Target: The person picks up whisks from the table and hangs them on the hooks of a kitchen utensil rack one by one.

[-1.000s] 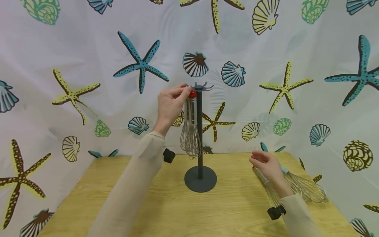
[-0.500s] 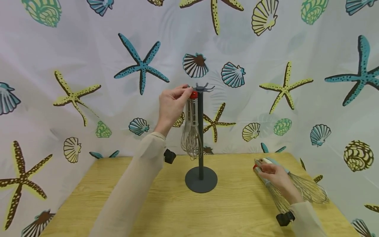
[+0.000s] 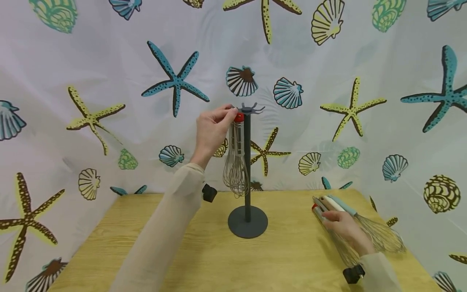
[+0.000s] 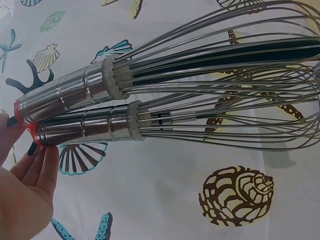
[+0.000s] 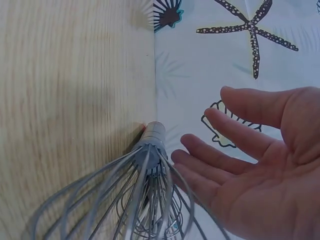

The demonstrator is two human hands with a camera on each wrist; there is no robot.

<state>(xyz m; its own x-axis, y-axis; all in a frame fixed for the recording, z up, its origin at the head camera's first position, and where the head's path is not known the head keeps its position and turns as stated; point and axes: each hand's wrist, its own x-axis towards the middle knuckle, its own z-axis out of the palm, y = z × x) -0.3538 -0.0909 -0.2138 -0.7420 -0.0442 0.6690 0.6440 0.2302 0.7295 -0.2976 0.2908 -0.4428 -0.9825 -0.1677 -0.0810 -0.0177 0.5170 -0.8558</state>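
Note:
Two steel whisks with red ends, one whisk (image 4: pixel 70 91) above another whisk (image 4: pixel 90 124) in the left wrist view, hang at the dark hook stand (image 3: pixel 247 178). At their red ends, my left hand (image 3: pixel 211 132) pinches with thumb and fingers. My right hand (image 3: pixel 344 229) is low over the whisks lying at the table's right; in the right wrist view its fingers are spread and loosely bent, beside a steel whisk (image 5: pixel 154 132). That whisk has a red end (image 3: pixel 315 207) in the head view. Whether the right fingertips touch a handle, I cannot tell.
A whisk with a light blue handle (image 3: pixel 343 205) and one with a white handle (image 3: pixel 334 204) lie beside the right hand on the wooden table (image 3: pixel 204 259). The stand's round base (image 3: pixel 247 229) is mid-table. A shell-patterned curtain (image 3: pixel 120 52) surrounds the table.
My right hand has lowered and shifted right over the lying whisks, uncovering more of their handles. The left hand has stayed at the hanging whisks' red ends.

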